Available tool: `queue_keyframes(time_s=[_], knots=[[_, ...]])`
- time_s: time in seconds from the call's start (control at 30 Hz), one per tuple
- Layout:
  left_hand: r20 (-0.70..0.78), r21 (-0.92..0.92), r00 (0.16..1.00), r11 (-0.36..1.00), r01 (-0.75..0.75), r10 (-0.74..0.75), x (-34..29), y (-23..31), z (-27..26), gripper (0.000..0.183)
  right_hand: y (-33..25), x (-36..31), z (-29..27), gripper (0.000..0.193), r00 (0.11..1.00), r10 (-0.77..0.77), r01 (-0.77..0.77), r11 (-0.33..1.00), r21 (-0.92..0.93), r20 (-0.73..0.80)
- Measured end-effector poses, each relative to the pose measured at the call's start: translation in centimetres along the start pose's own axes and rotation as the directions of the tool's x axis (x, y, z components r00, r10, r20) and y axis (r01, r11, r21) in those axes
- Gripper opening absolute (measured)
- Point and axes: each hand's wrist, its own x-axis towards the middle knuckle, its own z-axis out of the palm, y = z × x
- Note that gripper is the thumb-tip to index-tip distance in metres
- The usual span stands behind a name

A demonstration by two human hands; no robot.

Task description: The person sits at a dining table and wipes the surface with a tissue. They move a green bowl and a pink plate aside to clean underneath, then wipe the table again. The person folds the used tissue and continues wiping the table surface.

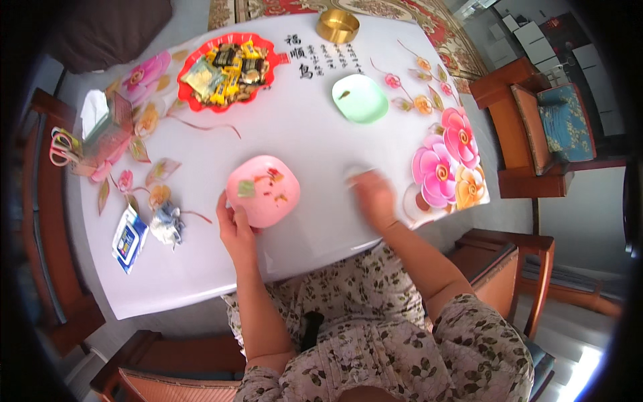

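My left hand grips the lower left rim of a pink plate, thumb on top, fingers underneath. The plate holds a pale green square piece and scattered red and brown scraps. To the right, my right hand is low over the tabletop, smeared by motion. A small white piece like a wipe shows at its fingertips; the fingers seem closed on it, though the blur hides detail. Beyond that hand lies a mint green plate with a small dark scrap in it.
A red scalloped tray of wrapped snacks and a gold bowl stand far off on the flower-printed tablecloth. At left are a tissue box, scissors, a wipes packet and a crumpled wipe. Wooden chairs surround the table.
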Motion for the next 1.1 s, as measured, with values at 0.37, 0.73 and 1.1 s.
queue_keyframes(time_s=[0.37,0.73,1.1], knots=[[0.215,0.506,0.828,0.666,-0.548,0.518,4.8,3.7,6.4,0.033,14.8,3.4,-5.3,0.009,0.913,0.351,-0.371,0.926,-0.065,-0.208],[0.498,0.644,0.866,0.648,-0.406,0.048,14.4,2.1,26.4,0.044,13.5,4.8,-4.4,0.011,0.923,0.328,-0.343,0.939,-0.042,-0.203],[0.263,0.323,0.945,0.905,-0.277,0.195,14.6,11.9,11.1,0.044,-3.5,19.9,10.2,0.014,0.97,-0.242,0.241,0.944,0.225,-0.024]])
